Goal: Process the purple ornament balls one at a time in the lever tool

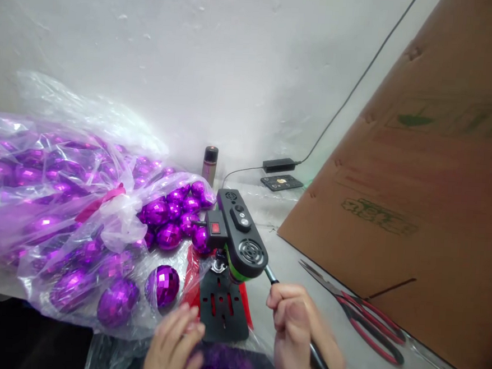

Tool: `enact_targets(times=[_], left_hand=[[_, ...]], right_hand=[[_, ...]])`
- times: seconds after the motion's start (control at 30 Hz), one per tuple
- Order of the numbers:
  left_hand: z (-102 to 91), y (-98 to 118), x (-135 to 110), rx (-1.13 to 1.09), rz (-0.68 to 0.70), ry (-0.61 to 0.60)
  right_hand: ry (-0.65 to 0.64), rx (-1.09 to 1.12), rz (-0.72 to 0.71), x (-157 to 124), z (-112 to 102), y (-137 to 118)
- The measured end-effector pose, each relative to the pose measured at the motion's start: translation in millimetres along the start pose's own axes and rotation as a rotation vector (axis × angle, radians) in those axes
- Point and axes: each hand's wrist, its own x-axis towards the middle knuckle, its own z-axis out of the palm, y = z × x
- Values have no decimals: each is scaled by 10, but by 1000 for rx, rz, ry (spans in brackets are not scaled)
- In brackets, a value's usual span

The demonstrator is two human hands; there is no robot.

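A small black bench drill press stands in the middle, with a red switch on its side box and a slotted base plate. My right hand is closed around its metal lever, whose black grip sticks out below the fist. My left hand, slightly blurred, is held low in front of the base plate with its fingers apart and nothing visible in them. A shiny purple faceted ball lies just beyond it. More purple shows low in the bag below the base, partly out of view.
Clear plastic bags of purple balls fill the left side. A dark-capped bottle, a power adapter and a phone are by the wall. Red-handled long-nose pliers lie at right, beside a large cardboard box.
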Motion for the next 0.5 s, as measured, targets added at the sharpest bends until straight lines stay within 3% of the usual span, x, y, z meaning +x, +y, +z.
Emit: enact_targets(times=[0.07, 0.13, 0.23, 0.3, 0.37, 0.5], left_hand=[[-221, -209, 410, 231, 48, -83], [-391, -421, 709, 499, -12, -229], [-492, -602, 880, 662, -143, -411], [-476, -605, 895, 583, -215, -422], [-437, -537, 924, 391, -322, -357], [-403, -298, 1063, -175, -702, -150]], right_hand=[[-27, -14, -8, 13, -15, -7], [-61, -41, -22, 27, -42, -20], [-87, -74, -37, 34, -64, -31], [-81, -71, -38, 33, -55, -28], [-62, -59, -32, 36, -34, -28], [-39, -53, 2, 91, -3, -82]])
